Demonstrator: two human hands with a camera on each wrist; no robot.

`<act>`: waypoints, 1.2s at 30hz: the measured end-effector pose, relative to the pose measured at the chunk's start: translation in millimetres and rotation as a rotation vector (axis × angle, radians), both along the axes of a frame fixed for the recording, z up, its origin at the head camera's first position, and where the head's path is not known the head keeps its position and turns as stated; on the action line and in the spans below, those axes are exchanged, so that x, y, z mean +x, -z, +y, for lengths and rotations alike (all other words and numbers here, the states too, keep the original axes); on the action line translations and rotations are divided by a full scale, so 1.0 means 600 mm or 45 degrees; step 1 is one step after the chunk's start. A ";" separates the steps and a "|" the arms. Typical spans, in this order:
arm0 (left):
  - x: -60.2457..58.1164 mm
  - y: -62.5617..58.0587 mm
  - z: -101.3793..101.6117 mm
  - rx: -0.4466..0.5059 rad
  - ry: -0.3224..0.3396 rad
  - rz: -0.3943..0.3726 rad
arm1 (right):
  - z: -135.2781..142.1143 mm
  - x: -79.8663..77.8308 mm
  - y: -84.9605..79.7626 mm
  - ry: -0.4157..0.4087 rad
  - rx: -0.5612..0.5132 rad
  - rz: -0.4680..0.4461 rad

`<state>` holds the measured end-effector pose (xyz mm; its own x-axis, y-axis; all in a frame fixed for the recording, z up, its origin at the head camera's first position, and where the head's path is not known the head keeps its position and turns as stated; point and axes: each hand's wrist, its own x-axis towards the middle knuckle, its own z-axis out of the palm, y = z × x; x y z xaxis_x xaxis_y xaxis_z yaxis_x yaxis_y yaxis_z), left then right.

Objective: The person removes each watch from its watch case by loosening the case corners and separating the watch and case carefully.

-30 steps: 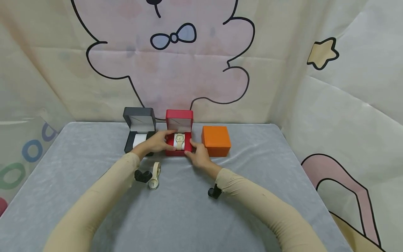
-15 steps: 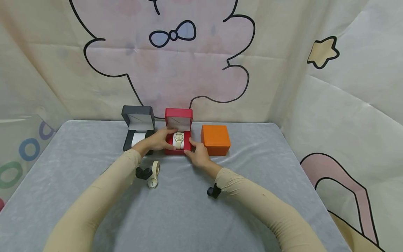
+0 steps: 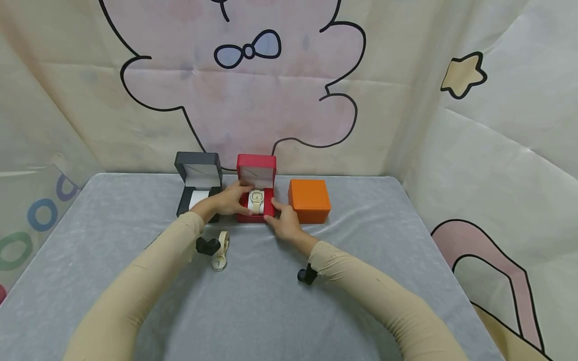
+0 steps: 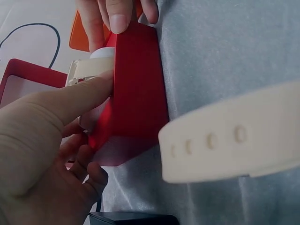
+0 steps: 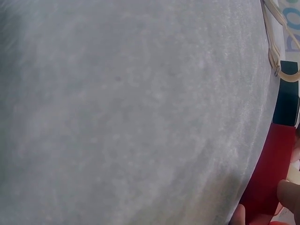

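The red watch box [image 3: 251, 219] stands with its lid raised at the back of the table. Inside, a cream watch [image 3: 257, 197] sits round a white cushion. My left hand [image 3: 226, 202] holds the box at its left side. In the left wrist view its thumb [image 4: 75, 99] reaches inside the front wall beside the strap, while the other fingers curl at the side wall. My right hand [image 3: 286, 224] grips the front right corner, its fingertips at the rim and front wall. A second cream watch [image 3: 219, 260] lies on the table near my left wrist.
A dark grey watch box [image 3: 198, 163], lid raised, with a white cushion [image 3: 198, 197] in it, stands left of the red one. To the right is a closed orange box [image 3: 309, 198]. Grey cloth [image 3: 361, 225] covers the table. A patterned curtain [image 3: 406, 100] hangs behind.
Both hands keep nearly the same place on the red box. The head view has shifted very slightly.
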<state>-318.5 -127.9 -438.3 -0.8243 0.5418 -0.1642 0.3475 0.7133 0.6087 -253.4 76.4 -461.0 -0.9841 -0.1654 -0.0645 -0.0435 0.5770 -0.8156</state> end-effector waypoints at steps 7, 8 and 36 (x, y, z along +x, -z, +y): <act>0.003 0.003 -0.001 0.046 -0.021 0.052 | 0.000 0.001 0.001 0.001 0.002 0.023; 0.004 0.004 -0.001 0.055 -0.024 0.061 | 0.000 0.001 0.001 -0.001 0.003 0.025; 0.025 0.005 -0.023 0.327 -0.203 0.126 | -0.002 0.002 0.003 0.014 0.006 0.006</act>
<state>-303.5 -141.4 -441.4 -0.9075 0.4175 0.0459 0.3097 0.5912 0.7447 -252.3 75.3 -462.5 -0.9862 -0.1541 -0.0608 -0.0407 0.5813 -0.8127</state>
